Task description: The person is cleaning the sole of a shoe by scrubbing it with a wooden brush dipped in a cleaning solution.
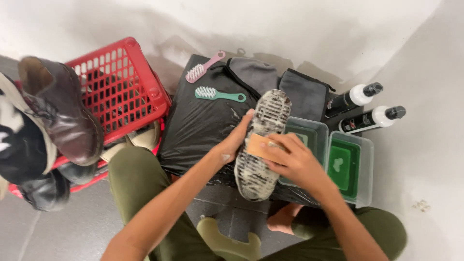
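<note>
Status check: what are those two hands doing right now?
Left hand grips upturned soapy shoe. Right hand presses tan block brush on sole. Nothing in the way.

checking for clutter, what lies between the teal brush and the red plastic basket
Head view: only bare black plastic sheet between the teal brush and red plastic basket.

Two labelled black bottles (355, 98) (371, 119) beside the green tubs (366, 145)

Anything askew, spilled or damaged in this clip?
Mostly orderly. The brown boot sits tipped atop the shoe pile at the red basket, looking precarious. The upturned shoe sole, held by the left hand, is smeared with foam; the right hand presses a tan brush on it.
</note>
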